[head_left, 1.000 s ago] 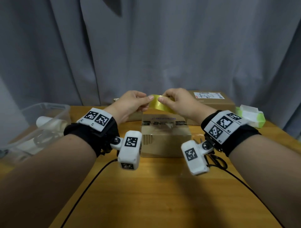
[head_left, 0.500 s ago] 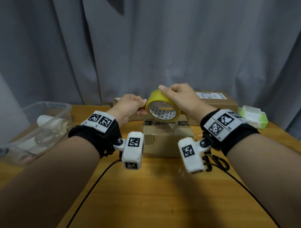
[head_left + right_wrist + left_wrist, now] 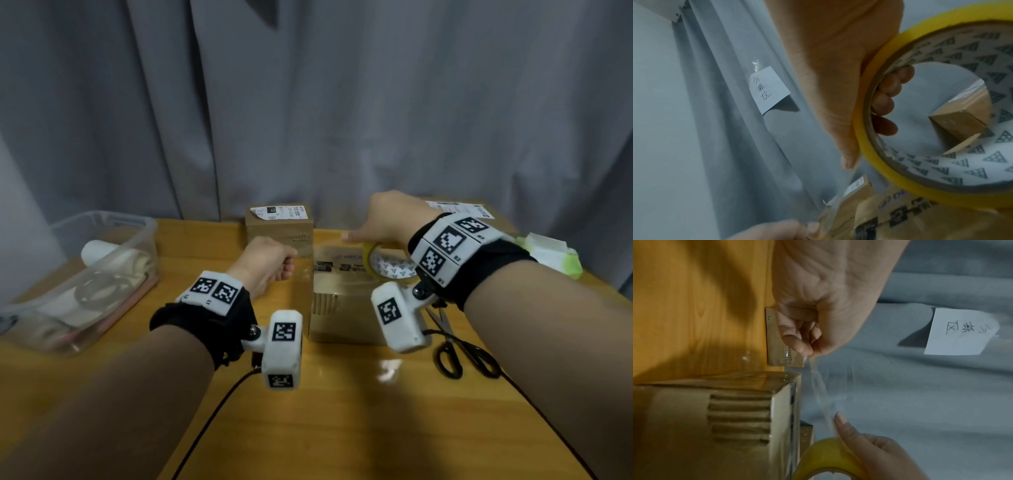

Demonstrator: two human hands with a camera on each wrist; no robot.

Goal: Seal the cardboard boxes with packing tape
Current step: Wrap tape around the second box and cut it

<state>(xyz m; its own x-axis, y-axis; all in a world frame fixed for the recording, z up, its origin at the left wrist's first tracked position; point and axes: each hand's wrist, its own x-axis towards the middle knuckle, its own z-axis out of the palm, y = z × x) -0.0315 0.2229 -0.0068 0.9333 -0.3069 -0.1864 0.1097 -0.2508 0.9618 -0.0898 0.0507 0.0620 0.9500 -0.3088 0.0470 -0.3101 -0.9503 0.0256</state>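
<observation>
Cardboard box [image 3: 346, 301] is sitting on the wooden table [image 3: 342, 428], just in front of a smaller labelled box [image 3: 279, 226]. Above its top, the right hand [image 3: 394, 216] is gripping the yellow tape roll [image 3: 388, 262], fingers curled through the core. Left of the box, the left hand [image 3: 265, 263] is pinching the clear tape strip's [image 3: 821, 392] free end.

So the hands aren't bunched together above the box [image 3: 346, 301] anymore. My left hand [image 3: 265, 263] is now off past the box's left edge, pinching the tape end, and a clear strip of tape [image 3: 821, 395] is pulled out between the hands. My right hand [image 3: 390, 219] has dropped the yellow tape roll [image 3: 388, 263] down over the box's right side.
</observation>
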